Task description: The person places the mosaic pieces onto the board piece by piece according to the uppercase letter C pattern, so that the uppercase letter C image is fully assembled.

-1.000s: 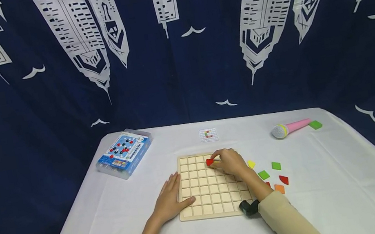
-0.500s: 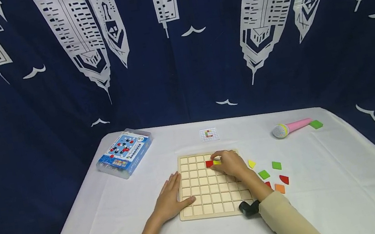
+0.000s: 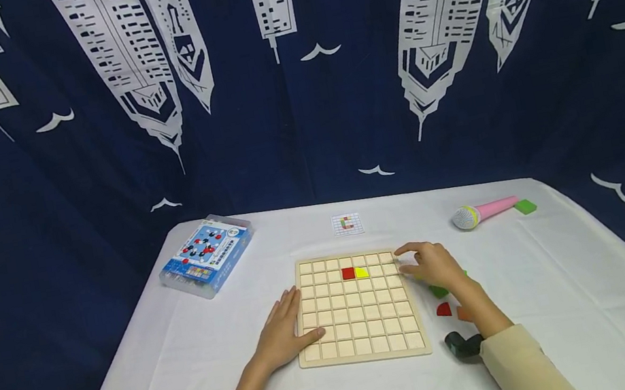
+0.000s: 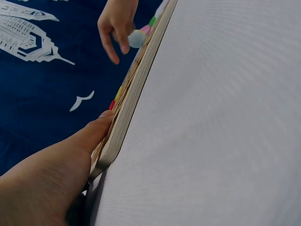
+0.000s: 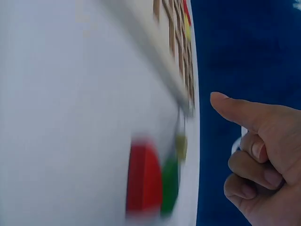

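Note:
A wooden grid board [image 3: 340, 359] lies on the white table. A red square tile [image 3: 348, 274] and a yellow tile [image 3: 361, 272] sit side by side in its second row from the far edge. My left hand [image 3: 283, 330] rests along the board's left edge with its thumb on top; its fingers are straight. Over the board's far right edge hovers my right hand [image 3: 436, 265], thumb and index finger apart, nothing between them. Beneath it and its wrist lie loose tiles: a green one [image 3: 438, 292], a red quarter-round [image 3: 443, 309] and a partly hidden orange one [image 3: 463, 314].
Behind the board lies a small pattern card [image 3: 347, 224]. A clear-and-blue boxed set [image 3: 208, 257] stands at the far left. At the far right are a pink toy microphone [image 3: 486, 213] and a green tile [image 3: 525, 207]. A dark blue printed curtain [image 3: 300, 121] hangs behind the table.
My right hand set the red tile into the grid, let go of the yellow tile beside it, and moved right, off the tiles. The left hand stays in place.

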`<state>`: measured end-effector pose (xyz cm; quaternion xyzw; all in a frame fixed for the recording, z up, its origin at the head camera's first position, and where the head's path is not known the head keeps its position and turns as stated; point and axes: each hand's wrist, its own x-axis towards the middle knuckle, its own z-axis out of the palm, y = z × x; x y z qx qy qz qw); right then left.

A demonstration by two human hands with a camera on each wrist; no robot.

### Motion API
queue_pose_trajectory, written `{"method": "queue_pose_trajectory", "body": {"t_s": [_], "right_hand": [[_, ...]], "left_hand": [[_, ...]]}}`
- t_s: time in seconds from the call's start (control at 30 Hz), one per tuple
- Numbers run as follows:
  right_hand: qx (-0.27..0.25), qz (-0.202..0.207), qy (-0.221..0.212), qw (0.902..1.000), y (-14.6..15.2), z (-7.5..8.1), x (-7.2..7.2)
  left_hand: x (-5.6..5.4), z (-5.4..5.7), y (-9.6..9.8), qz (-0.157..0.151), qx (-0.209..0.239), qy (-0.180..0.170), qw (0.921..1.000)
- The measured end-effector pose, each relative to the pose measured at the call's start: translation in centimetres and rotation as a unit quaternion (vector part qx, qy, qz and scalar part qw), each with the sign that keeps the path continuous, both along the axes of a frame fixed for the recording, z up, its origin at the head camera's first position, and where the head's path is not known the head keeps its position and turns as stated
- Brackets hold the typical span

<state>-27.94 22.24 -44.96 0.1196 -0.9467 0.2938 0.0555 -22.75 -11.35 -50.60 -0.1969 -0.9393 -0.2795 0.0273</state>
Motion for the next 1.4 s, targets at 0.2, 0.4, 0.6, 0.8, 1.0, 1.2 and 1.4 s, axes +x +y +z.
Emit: {"method": "queue_pose_trajectory", "body": {"t_s": [0.2, 0.4, 0.6, 0.8, 1.0, 1.2, 1.4], "right_hand": [[0.000, 0.005, -0.036, 0.9993, 3.2, -0.2, 0.4], [0.004, 0.013, -0.073, 0.9972, 4.0, -0.5, 0.1], [0.006, 0.010, -0.098, 0.9951, 4.0, -0.8, -0.1], [0.000, -0.005, -0.114, 0.9935, 4.1, -1.0, -0.2], [-0.006, 0.000, -0.098, 0.9952, 3.9, -0.9, -0.1], [-0.016, 0.030, -0.051, 0.9981, 1.8, -0.2, -0.5], [-0.032, 0.067, -0.038, 0.9965, -2.0, 0.4, -1.2]], "left_hand": [[0.0, 0.0, -0.1, -0.001, -0.002, 0.003, 1.0000], [0.0, -0.2, -0.1, 0.000, 0.005, 0.004, 1.0000], [0.0, -0.1, 0.0, -0.002, 0.007, -0.001, 1.0000], [-0.1, -0.1, -0.1, -0.004, 0.001, 0.003, 1.0000], [0.0, -0.1, -0.1, -0.003, 0.001, 0.005, 1.0000], [0.1, 0.0, -0.2, -0.001, 0.002, 0.000, 1.0000], [0.0, 0.0, -0.1, -0.003, 0.003, 0.000, 1.0000]]}}
